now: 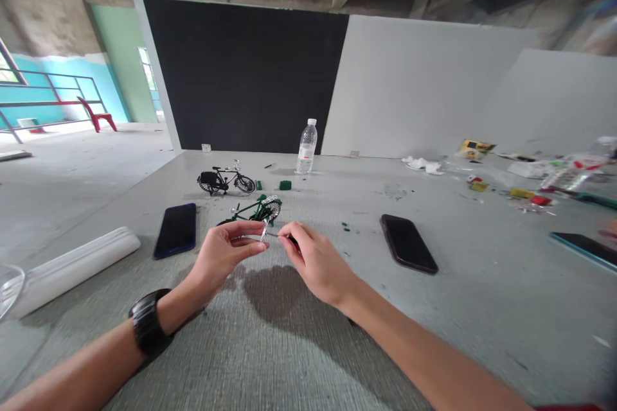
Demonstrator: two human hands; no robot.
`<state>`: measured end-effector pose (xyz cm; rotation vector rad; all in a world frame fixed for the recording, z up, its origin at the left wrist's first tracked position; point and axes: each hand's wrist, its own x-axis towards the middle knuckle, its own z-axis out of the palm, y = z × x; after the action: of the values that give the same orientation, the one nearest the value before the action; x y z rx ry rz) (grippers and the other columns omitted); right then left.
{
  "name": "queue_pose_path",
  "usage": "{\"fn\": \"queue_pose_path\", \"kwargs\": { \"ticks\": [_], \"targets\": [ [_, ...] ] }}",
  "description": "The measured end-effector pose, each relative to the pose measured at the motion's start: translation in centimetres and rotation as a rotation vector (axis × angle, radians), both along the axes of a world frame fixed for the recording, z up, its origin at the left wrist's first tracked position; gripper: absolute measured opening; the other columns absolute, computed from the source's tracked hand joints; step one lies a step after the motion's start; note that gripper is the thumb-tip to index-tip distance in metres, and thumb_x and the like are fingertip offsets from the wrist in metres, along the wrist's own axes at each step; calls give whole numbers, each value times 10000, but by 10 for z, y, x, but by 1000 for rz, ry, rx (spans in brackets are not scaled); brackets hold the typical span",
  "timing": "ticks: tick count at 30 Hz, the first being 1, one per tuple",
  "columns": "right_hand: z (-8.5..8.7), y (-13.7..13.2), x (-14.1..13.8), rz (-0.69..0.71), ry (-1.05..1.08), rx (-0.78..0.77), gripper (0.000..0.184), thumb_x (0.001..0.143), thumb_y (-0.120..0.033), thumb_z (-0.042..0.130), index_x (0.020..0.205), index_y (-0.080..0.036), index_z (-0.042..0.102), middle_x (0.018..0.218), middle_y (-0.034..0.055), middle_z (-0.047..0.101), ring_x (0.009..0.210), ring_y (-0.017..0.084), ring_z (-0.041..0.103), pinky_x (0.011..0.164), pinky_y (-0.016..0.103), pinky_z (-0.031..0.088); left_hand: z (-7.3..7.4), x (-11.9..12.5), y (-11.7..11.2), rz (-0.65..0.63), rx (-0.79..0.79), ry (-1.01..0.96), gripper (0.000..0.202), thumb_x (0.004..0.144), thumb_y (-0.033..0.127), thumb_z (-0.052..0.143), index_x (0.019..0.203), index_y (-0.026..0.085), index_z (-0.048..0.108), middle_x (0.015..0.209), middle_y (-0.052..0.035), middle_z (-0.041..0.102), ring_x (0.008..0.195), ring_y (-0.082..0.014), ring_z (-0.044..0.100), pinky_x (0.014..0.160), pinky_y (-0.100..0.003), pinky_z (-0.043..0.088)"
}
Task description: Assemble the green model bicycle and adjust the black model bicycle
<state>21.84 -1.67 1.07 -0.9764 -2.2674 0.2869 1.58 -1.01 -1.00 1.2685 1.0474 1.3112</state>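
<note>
My left hand [222, 249] pinches a small silver part [265, 231] between thumb and fingertips. My right hand [317, 262] is closed around a thin tool with a dark grip and a narrow metal shaft [272, 235], which looks like a small screwdriver; its tip meets the silver part. Just behind my fingers stands a green model bicycle [255, 208], partly hidden by my left hand. Farther back is a black model bicycle [224, 178] with dark side bags. A small green block-like piece [285, 185] lies near the two bicycles.
Phones lie at left [175, 231] and right [409, 243]. A water bottle [306, 148] stands by the back panel. A white bar-shaped object [77, 270] lies far left. Tiny green bits [346, 227], wrappers [475, 149] and another person's blurred hand [610, 230] are to the right.
</note>
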Motion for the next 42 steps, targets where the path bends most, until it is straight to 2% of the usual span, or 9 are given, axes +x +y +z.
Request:
{"fn": "queue_pose_path", "kwargs": {
  "ticks": [5, 9, 20, 24, 30, 33, 36, 38, 42],
  "targets": [
    [-4, 1, 0, -15, -133, 121, 215, 1043, -238, 337, 991, -227, 545, 925, 68, 635, 714, 181, 579, 623, 315, 427, -2, -1, 0, -4, -42, -9, 410, 580, 225, 898, 959, 148, 764, 893, -76, 800, 764, -213, 753, 808, -373, 619],
    [-5, 1, 2, -14, -216, 180, 234, 1033, -183, 324, 997, -222, 552, 934, 73, 635, 754, 196, 589, 638, 322, 428, -2, -1, 0, -29, -53, -39, 406, 560, 206, 902, 943, 153, 776, 906, -78, 804, 807, -227, 759, 845, -386, 608],
    [-4, -2, 1, 35, -144, 119, 232, 1022, -201, 322, 962, -200, 546, 883, 75, 635, 681, 175, 562, 582, 307, 394, 0, 3, -7, 40, 39, 70, 329, 562, 193, 884, 881, 201, 801, 791, -23, 806, 785, -238, 768, 785, -343, 630],
    [1, -4, 0, 51, -21, 7, 192, 1018, -244, 358, 920, -203, 518, 786, 26, 591, 599, 138, 486, 563, 290, 359, -4, 2, -9, 64, 112, 170, 327, 610, 228, 875, 929, 224, 804, 813, -12, 808, 815, -240, 767, 805, -336, 619],
    [8, -4, 1, 107, 189, -320, 217, 1014, -333, 438, 853, -207, 514, 665, -36, 504, 554, 107, 405, 515, 260, 300, -4, -2, -12, 105, 341, 404, 143, 709, 210, 836, 843, 253, 815, 877, 2, 811, 847, -222, 758, 836, -311, 580],
    [8, -2, -1, 119, 331, -564, 261, 989, -408, 488, 837, -200, 528, 652, -49, 453, 511, 90, 362, 475, 247, 286, -2, -2, -16, 97, 479, 467, 85, 756, 186, 806, 805, 255, 813, 889, 5, 811, 843, -202, 755, 803, -276, 569],
    [8, -2, -4, 186, 487, -863, 272, 980, -450, 492, 848, -214, 513, 575, -102, 272, 443, 77, 221, 415, 229, 223, -1, 3, -20, 43, 577, 498, 95, 807, 171, 758, 831, 248, 809, 867, 3, 809, 813, -184, 752, 763, -257, 567],
    [9, -2, -6, 194, 535, -900, 274, 979, -454, 497, 834, -221, 495, 568, -110, 232, 435, 75, 195, 404, 224, 205, -2, 8, -19, 45, 548, 489, 99, 809, 175, 753, 857, 242, 808, 896, -6, 809, 840, -191, 753, 789, -268, 571],
    [11, -1, -5, 134, 513, -762, 272, 980, -441, 504, 818, -223, 480, 586, -96, 308, 434, 71, 266, 409, 227, 254, -5, 13, -9, 71, 251, 294, 176, 753, 222, 788, 928, 195, 789, 944, -42, 806, 864, -216, 760, 831, -317, 603]
  ]
}}
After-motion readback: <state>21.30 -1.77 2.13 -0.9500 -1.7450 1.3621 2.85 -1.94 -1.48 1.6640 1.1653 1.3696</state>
